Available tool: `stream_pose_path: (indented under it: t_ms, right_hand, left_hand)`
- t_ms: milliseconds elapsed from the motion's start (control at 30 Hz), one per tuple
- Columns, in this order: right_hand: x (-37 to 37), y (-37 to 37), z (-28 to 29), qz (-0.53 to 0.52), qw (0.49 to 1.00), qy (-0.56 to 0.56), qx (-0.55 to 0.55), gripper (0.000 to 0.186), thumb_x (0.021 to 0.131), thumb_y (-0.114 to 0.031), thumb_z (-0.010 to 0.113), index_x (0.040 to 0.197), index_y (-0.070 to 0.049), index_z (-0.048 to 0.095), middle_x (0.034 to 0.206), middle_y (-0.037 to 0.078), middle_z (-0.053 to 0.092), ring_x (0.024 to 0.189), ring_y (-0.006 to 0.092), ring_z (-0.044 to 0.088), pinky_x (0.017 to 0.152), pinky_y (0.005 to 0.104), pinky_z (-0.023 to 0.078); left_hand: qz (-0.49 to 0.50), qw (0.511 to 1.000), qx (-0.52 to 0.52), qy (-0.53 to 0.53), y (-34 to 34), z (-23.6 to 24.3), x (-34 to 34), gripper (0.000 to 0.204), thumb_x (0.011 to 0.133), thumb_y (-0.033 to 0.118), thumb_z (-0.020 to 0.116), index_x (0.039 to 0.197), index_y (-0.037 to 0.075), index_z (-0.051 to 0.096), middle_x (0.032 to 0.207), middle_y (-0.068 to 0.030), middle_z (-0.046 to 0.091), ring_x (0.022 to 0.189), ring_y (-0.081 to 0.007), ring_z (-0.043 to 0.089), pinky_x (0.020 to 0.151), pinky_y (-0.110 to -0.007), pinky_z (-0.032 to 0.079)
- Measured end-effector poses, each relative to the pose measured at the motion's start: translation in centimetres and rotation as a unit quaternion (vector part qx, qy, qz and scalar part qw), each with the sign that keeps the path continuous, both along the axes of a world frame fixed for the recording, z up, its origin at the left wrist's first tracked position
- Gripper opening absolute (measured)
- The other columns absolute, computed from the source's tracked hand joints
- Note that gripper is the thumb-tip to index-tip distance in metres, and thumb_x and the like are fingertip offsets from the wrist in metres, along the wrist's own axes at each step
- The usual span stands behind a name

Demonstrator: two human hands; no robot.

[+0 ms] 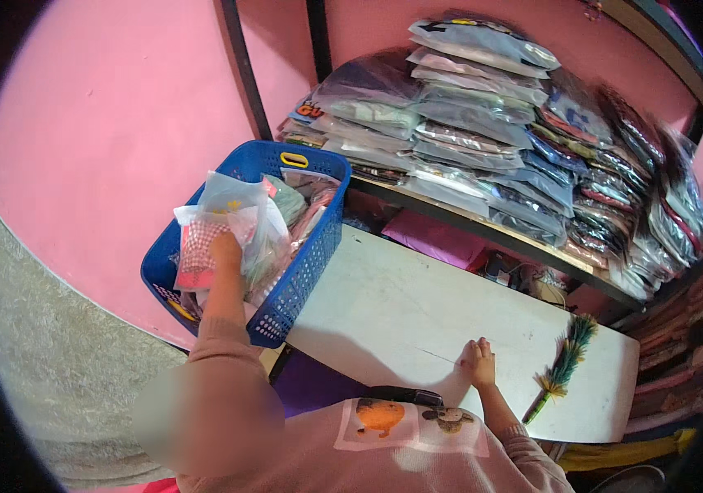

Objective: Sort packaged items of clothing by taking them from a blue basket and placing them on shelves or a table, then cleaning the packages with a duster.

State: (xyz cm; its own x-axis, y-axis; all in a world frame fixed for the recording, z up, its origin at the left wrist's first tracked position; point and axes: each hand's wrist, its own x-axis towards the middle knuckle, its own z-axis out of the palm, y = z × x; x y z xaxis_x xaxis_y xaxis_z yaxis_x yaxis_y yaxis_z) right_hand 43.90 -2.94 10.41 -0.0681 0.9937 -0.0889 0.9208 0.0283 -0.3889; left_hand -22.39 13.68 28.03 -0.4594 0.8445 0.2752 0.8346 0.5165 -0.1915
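Observation:
At the left stands a blue plastic laundry basket [292, 283] with yellow handle grips, filled with clothes in clear bags. My left hand [226, 249] reaches over it, its fingers closed on the edge of a bagged garment [198, 251] with a red-and-white check. Just behind this one, a frosted plastic bag [232, 189] sticks up above the basket's rim. Parts of my left fingers are hidden against the plastic. My right hand [479, 362] rests on the white table [376, 287], fingers stretched out and nothing in them.
A feather duster [567, 361] lies at the table's right end. Behind the table, a dark-framed shelf [483, 226] bears tall stacks of bagged clothes [483, 107]. Folded fabrics [680, 361] are piled at far right. A pink wall [121, 123] bounds the left side.

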Motion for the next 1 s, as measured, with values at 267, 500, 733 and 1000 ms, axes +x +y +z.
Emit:
stream_pose_path:
  t_ms: [267, 500, 733, 1000]
  right_hand:
    - [2.8, -1.3, -0.4, -0.007, 0.982, 0.190, 0.021, 0.046, 0.073, -0.021, 0.065, 0.115, -0.005, 0.055, 0.116, 0.019, 0.052, 0.114, 0.0370, 0.045, 0.096, 0.0418, 0.037]
    - [-4.2, 1.5, 16.1, 0.031, 0.755, 0.652, -0.061, 0.066, 0.079, -0.034, 0.065, 0.132, -0.008, 0.036, 0.124, 0.015, 0.048, 0.110, 0.0247, 0.050, 0.094, 0.0382, 0.039]
    - [-4.6, 1.1, 21.6, 0.002, 0.516, 0.850, -0.105, 0.073, 0.073, -0.026, 0.072, 0.132, -0.009, 0.033, 0.125, 0.006, 0.049, 0.118, 0.0198, 0.044, 0.098, 0.0389, 0.037]
    - [0.2, -4.3, 15.5, -0.153, 0.530, 0.833, 0.034, 0.055, 0.069, -0.014, 0.076, 0.118, -0.011, 0.049, 0.111, 0.002, 0.059, 0.100, 0.0132, 0.055, 0.089, 0.0325, 0.043]
  left_hand:
    - [-0.153, 0.889, 0.207, -0.378, -1.8, 20.2, 10.7, 0.029, 0.074, 0.025, 0.059, 0.089, 0.001, 0.064, 0.080, -0.0125, 0.064, 0.071, -0.0222, 0.063, 0.064, -0.036, 0.049]
    - [-0.358, 0.343, 0.129, -0.859, -5.2, 24.3, 23.9, 0.030, 0.086, 0.020, 0.056, 0.112, 0.006, 0.054, 0.089, -0.0039, 0.060, 0.066, -0.0124, 0.059, 0.052, -0.024, 0.047]
    - [-0.289, 0.379, -0.075, -0.876, -8.3, 14.7, 39.9, 0.043, 0.081, 0.025, 0.063, 0.116, 0.004, 0.052, 0.097, -0.0061, 0.061, 0.079, -0.0157, 0.061, 0.067, -0.029, 0.050]
    - [-0.315, 0.699, 0.024, -0.642, -3.9, 1.7, 46.0, 0.049, 0.085, 0.028, 0.049, 0.128, 0.005, 0.043, 0.125, -0.0181, 0.047, 0.118, -0.0281, 0.043, 0.098, -0.039, 0.035]
